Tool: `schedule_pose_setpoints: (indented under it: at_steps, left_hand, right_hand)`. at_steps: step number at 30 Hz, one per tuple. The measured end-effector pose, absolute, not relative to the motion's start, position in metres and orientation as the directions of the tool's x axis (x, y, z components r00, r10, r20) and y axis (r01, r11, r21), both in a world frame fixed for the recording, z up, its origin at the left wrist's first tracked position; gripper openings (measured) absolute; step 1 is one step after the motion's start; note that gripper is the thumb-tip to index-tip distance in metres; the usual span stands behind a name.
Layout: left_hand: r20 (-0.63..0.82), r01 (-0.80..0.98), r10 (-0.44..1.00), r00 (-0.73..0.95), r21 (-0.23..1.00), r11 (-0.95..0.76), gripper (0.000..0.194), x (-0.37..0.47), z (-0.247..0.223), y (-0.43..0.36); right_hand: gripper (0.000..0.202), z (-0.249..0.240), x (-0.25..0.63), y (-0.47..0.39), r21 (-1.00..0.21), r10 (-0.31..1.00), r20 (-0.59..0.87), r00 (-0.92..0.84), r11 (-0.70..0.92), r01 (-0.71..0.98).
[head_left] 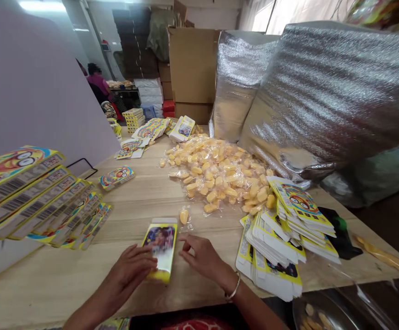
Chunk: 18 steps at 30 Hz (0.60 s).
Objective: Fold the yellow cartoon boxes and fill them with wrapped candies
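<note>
A flat-lying yellow carton with a printed picture on its face is on the table in front of me, a white flap at its far end. My left hand lies across the carton's left side, fingers stretched over its face. To the right of the carton, just off its edge, is my right hand, its fingers loosely curled and thumb apart, with nothing visible in them. A bracelet circles that wrist. Just beyond my right hand rests a single wrapped yellow piece.
A heap of clear-wrapped yellow pieces covers the table's middle. Flat cartons are piled at right, near a tape dispenser. Filled-out boxes stand stacked at left. Silver foil-lined bags rise behind. A person sits far off.
</note>
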<state>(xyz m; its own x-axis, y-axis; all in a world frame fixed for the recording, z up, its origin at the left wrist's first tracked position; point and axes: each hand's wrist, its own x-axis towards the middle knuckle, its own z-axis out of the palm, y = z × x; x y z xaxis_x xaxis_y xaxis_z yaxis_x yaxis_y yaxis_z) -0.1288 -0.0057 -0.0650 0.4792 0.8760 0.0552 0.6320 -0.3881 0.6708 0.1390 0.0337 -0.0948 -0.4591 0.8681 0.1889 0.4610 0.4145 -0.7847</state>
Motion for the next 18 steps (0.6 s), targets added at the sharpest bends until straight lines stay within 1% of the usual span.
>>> schedule_pose_setpoints:
  at_steps: [1,2,3,4,6,8,10,12,14,16,18]
  left_hand:
    - [0.0,0.68,0.851,0.525,0.601,-0.42,0.022,-0.139,-0.072,-0.009]
    - [-0.028,0.726,0.853,0.522,0.54,-0.426,0.022,-0.145,-0.08,-0.011]
    - [-0.022,0.773,0.878,0.478,0.486,-0.409,0.023,-0.145,-0.087,-0.013]
    - [0.008,0.824,0.916,0.4,0.435,-0.364,0.027,-0.141,-0.093,-0.013]
    - [0.047,0.918,0.979,0.2,0.339,-0.204,0.044,-0.119,-0.102,-0.011]
    - [-0.007,0.965,0.999,0.037,0.26,-0.034,0.059,-0.094,-0.109,-0.007]
    - [-0.085,0.976,0.996,-0.037,0.213,0.055,0.065,-0.08,-0.112,-0.001]
    - [-0.133,0.978,0.989,-0.058,0.194,0.083,0.061,-0.084,-0.113,0.004]
    - [-0.154,0.978,0.987,-0.036,0.198,0.066,0.059,-0.101,-0.112,0.01]
    - [-0.15,0.975,0.988,0.037,0.223,-0.003,0.058,-0.119,-0.111,0.015]
    - [-0.112,0.959,0.983,0.148,0.258,-0.115,0.059,-0.129,-0.11,0.02]
  right_hand:
    - [0.022,-0.096,0.145,0.037,-0.761,0.873,0.173,-0.456,0.413,0.5]
    - [0.017,-0.097,0.15,0.042,-0.745,0.885,0.166,-0.435,0.401,0.533]
    - [0.015,-0.098,0.153,0.049,-0.734,0.902,0.167,-0.398,0.384,0.561]
    - [0.015,-0.1,0.153,0.057,-0.725,0.919,0.173,-0.353,0.362,0.586]
    - [0.017,-0.103,0.146,0.076,-0.709,0.948,0.184,-0.262,0.312,0.633]
    - [0.017,-0.109,0.133,0.094,-0.675,0.961,0.183,-0.209,0.277,0.684]
    - [0.017,-0.116,0.122,0.108,-0.612,0.959,0.177,-0.221,0.283,0.738]
    - [0.021,-0.122,0.117,0.116,-0.552,0.953,0.165,-0.256,0.304,0.776]
    - [0.022,-0.126,0.119,0.117,-0.531,0.952,0.149,-0.266,0.304,0.791]
    - [0.024,-0.126,0.125,0.113,-0.547,0.956,0.138,-0.258,0.29,0.785]
    - [0.031,-0.123,0.128,0.107,-0.577,0.938,0.158,-0.307,0.341,0.743]
